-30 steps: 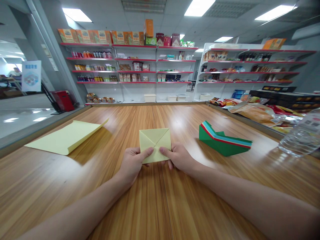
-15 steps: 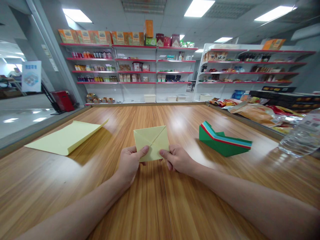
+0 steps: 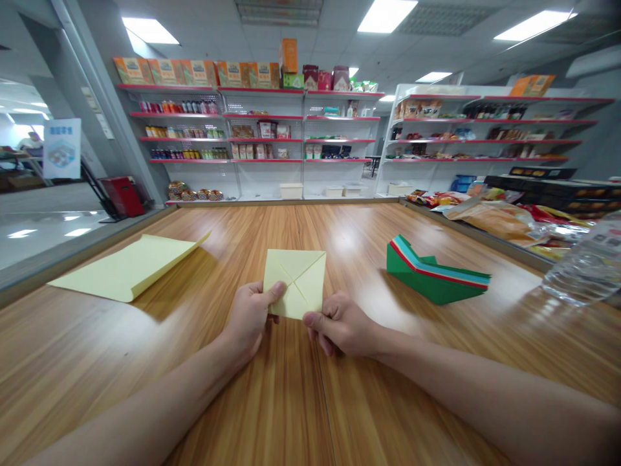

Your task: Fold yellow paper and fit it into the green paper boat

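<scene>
A small folded square of pale yellow paper, with crossing diagonal lines on its face, is held up above the wooden table. My left hand pinches its left edge, thumb on the front and fingers mostly hidden behind. At the lower right corner, my right hand grips the paper between thumb and curled fingers. Off to the left lies a larger yellow sheet, creased, with its right edge curling up. To the right rests a folded green paper piece with red, white and blue layers along its top.
A clear plastic bottle is at the right edge. Behind it are packaged snacks and dark boxes. Stocked shelves stand beyond the table. A red case and a sign board are at the far left.
The folded yellow paper has turned slightly clockwise and sits a little lower and to the right. My right hand has slid down to its lower right corner; the left keeps its grip.
</scene>
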{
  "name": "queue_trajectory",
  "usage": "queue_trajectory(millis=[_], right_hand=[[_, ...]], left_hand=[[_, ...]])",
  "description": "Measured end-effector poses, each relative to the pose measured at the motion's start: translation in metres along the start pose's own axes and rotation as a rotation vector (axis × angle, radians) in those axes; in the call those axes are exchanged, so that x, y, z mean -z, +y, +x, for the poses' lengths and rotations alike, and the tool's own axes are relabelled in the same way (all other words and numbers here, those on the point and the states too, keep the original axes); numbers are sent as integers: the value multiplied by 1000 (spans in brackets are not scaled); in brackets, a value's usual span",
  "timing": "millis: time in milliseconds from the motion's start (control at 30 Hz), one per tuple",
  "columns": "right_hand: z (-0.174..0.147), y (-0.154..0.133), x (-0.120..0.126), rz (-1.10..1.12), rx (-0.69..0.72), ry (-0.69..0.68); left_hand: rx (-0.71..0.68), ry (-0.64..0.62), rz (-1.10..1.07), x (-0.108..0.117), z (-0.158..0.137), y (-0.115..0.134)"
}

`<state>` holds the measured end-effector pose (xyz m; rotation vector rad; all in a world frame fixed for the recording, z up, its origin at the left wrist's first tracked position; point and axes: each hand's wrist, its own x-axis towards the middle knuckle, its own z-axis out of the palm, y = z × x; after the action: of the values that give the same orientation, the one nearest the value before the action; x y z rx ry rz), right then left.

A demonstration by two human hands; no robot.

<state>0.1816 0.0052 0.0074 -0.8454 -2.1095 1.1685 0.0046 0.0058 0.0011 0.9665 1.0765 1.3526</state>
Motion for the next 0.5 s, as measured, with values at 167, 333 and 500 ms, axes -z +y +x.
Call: queue_trajectory(millis=[167,333,500], right_hand=[[1,1,-2,94,-38,16],[6,2,-4,186,-140,172],[6,3,-3,239,-183,161]], left_hand=[[-42,-22,-99,1,-1,1],[-39,-118,-80,1,0,0],[-36,-177,-144,-2,0,2]])
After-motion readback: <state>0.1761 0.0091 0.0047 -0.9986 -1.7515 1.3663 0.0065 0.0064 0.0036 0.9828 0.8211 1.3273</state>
